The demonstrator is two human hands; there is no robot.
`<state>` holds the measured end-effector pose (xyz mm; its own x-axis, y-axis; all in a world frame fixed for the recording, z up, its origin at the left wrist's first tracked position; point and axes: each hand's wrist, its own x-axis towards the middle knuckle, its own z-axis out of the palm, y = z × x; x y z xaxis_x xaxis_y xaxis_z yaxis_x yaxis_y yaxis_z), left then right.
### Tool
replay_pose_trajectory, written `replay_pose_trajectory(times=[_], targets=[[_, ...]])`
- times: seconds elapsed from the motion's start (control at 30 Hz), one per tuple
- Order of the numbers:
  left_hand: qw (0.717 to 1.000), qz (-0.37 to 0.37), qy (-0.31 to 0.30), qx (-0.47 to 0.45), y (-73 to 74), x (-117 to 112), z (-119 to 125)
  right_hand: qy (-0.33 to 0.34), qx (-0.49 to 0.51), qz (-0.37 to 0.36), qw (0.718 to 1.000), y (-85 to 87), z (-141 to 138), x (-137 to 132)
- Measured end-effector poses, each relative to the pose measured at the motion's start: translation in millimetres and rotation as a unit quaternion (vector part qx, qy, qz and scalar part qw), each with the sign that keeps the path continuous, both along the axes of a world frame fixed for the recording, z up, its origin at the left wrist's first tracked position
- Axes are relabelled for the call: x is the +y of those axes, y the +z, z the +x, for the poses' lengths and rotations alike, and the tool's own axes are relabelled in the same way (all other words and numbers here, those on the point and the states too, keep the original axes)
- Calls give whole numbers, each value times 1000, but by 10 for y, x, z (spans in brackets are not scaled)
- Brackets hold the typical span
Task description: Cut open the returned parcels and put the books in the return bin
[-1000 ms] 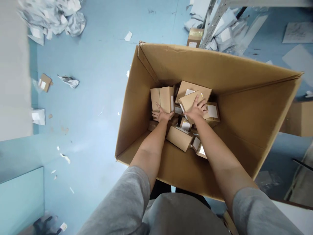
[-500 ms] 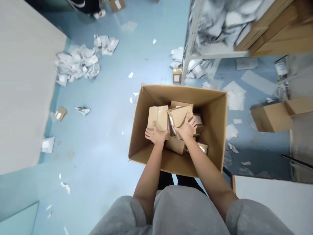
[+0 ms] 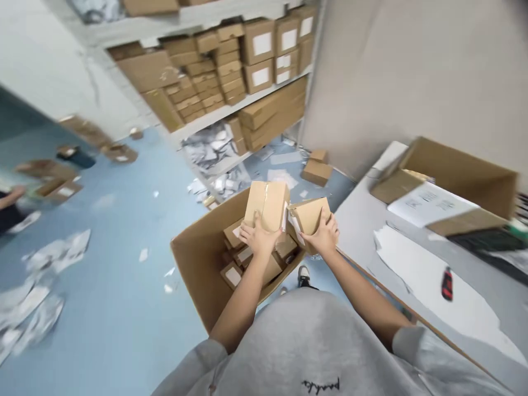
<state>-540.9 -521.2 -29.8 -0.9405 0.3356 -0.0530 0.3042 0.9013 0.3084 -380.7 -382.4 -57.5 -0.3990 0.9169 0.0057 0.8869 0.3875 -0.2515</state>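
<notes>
My left hand (image 3: pixel 259 237) grips a small taped cardboard box (image 3: pixel 266 203), thumb on its top face and fingers along the near left side. In my right hand (image 3: pixel 324 235) is a second small cardboard box (image 3: pixel 310 215), tilted, with a white label on its left side. Both are held above the right part of a large open carton (image 3: pixel 198 258). Inside that carton lie several small brown boxes (image 3: pixel 232 275), some with white labels. My left forearm hides part of them.
To the right stands a table (image 3: pixel 363 253) with an open carton (image 3: pixel 462 170), a white sheet and a red-black tool (image 3: pixel 447 284). A shelf (image 3: pixel 231 113) full of boxes is ahead. Crumpled paper (image 3: pixel 37 297) lies on the floor at left, where a person's arm (image 3: pixel 12 196) shows.
Both boxes have been lifted from inside the large carton and moved toward its right edge. My view has swung right, bringing the table and the shelf's boxes into sight.
</notes>
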Motion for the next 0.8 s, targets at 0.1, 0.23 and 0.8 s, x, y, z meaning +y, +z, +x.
replay_pose_trajectory(times=[0.1, 0.23, 0.8], targets=[[994, 14, -105, -1, 139, 475, 450, -126, 9, 0, 992, 91, 640, 141], [978, 15, -209, -8, 171, 1069, 1136, -261, 20, -2, 965, 45, 1430, 324], [967, -58, -244, -37, -537, 3002, 3076, -367, 10, -109, 924, -533, 3210, 2210]])
